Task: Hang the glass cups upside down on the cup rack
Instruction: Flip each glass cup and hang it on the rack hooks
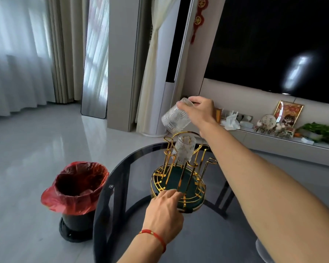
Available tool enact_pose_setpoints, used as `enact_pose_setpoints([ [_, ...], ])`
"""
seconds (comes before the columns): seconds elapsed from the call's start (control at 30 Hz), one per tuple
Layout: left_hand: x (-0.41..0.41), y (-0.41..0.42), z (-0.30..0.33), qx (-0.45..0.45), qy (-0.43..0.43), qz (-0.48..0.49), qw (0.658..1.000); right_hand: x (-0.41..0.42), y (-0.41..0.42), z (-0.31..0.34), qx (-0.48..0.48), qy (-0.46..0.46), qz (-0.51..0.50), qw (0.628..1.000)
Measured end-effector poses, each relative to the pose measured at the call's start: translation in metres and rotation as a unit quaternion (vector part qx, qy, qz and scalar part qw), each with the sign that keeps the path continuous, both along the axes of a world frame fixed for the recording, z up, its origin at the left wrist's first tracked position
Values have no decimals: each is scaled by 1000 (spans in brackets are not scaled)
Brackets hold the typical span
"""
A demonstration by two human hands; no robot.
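Task in progress, one cup placed. One glass cup point(184, 151) already hangs mouth-down on a peg at the far side of the gold wire cup rack point(179, 179), which stands on the round dark glass table point(133, 234). Your right hand point(199, 111) reaches over the rack and grips a second glass cup point(176, 118) by its base, fingers closed around the bottom end. This cup is tilted, mouth pointing down and toward you, and hovers just above the rack's top ring, clear of the hung cup and not yet seated on any peg.

Your left hand point(163, 211) is near the front of the rack. Its fingers are loosely spread and holding nothing, the fingertips touching or nearly touching the gold rim of the green base, apparently to steady it; actual contact cannot be confirmed.

Several pegs at the front and right of the rack are bare. No further cups are visible on the table, so how many are left to hang beyond the one in your hand cannot be told. A bin with a red liner point(76, 188) stands on the floor to the left of the table, outside the work.

Judged stage: early to middle, with the second cup about to be lowered onto a free peg.
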State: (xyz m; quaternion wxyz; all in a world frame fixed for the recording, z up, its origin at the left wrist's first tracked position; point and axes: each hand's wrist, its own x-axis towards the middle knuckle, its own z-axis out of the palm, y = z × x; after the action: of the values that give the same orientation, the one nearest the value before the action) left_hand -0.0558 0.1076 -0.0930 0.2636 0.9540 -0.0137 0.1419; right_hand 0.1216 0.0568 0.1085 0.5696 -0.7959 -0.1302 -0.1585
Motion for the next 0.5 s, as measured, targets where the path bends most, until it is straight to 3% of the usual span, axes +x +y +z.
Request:
enact_pose_setpoints([
  [0.2, -4, 1, 1, -1, 43, -3, 999, 9, 20, -14, -176, -14, 10, 984],
  [0.5, -5, 0, 1, 14, 74, 6, 997, 6, 28, -35, -395, -13, 23, 918],
])
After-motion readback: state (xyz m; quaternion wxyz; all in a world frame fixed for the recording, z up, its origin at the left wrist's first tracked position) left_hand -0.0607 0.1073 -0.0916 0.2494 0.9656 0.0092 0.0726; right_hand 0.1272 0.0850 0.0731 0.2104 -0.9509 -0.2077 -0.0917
